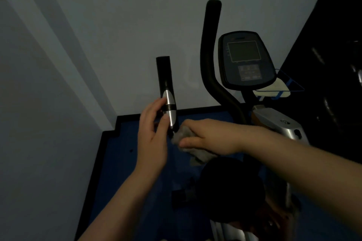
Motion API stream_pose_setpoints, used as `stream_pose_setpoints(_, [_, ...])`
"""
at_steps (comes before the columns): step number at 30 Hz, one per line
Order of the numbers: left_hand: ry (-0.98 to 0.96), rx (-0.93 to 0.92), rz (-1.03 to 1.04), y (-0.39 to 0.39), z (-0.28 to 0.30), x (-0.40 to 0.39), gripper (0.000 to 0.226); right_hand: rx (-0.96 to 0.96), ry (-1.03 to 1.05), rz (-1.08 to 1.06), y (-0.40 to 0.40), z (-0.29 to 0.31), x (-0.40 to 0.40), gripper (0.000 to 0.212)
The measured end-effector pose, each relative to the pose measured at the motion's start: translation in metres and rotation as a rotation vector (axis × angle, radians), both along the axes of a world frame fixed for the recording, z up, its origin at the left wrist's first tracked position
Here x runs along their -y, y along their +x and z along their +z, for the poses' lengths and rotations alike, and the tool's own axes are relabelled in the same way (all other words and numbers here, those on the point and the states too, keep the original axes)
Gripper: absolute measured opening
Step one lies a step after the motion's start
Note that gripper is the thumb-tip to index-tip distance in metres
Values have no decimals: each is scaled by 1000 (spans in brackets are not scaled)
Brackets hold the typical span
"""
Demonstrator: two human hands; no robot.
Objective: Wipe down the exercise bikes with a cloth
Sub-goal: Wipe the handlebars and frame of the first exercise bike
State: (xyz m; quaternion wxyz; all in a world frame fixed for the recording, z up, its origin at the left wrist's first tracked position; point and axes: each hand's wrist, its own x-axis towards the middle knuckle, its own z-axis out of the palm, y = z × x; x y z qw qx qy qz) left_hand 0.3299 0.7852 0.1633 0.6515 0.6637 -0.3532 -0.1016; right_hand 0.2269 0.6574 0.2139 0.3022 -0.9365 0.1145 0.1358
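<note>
An exercise bike stands in a dim corner, its console (pixel 245 60) with a dark screen at the upper right. A short black handlebar grip (pixel 165 76) with silver pulse plates rises at the centre. My left hand (pixel 154 133) holds this grip from the left, thumb on the lower silver plate. My right hand (pixel 203 137) grips a grey cloth (pixel 188 133) and presses it against the handle's lower end. A long curved black handlebar (pixel 210 49) rises behind. The black seat (pixel 229 186) sits below my right forearm.
Grey walls meet in a corner at the left. A blue floor mat (pixel 125 162) with a black border lies under the bike. A pale cloth (pixel 278 88) rests on a blue wire holder right of the console. Dark equipment fills the right edge.
</note>
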Motion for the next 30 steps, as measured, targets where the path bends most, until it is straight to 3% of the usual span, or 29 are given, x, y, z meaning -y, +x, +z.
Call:
stream_pose_setpoints(3, [85, 211, -93, 5, -1, 10, 40, -50, -224, 205, -22, 13, 17, 39])
stream_pose_setpoints(6, [130, 249, -159, 6, -4, 12, 42, -19, -516, 328, -35, 20, 30, 47])
stream_pose_setpoints(10, [102, 179, -200, 6, -5, 11, 45, 9, -512, 251, -39, 15, 24, 43])
stream_pose_setpoints(16, [49, 56, -219, 6, 4, 8, 52, 1, -43, 21, -4, 1, 2, 34])
stream_pose_setpoints(20, [82, 32, -272, 17, 8, 1, 53, 6, -39, 100, -24, 4, 14, 23])
stream_pose_setpoints(24, [19, -79, -238, 17, 8, -4, 54, 94, -61, -17, -5, -6, -1, 20])
stream_pose_setpoints(27, [-16, -149, -206, 11, 5, -5, 52, 134, 197, -191, 15, -10, -4, 26])
stream_pose_setpoints(30, [-30, -179, -181, 11, 6, -5, 50, 257, 603, -501, 26, -4, 3, 34])
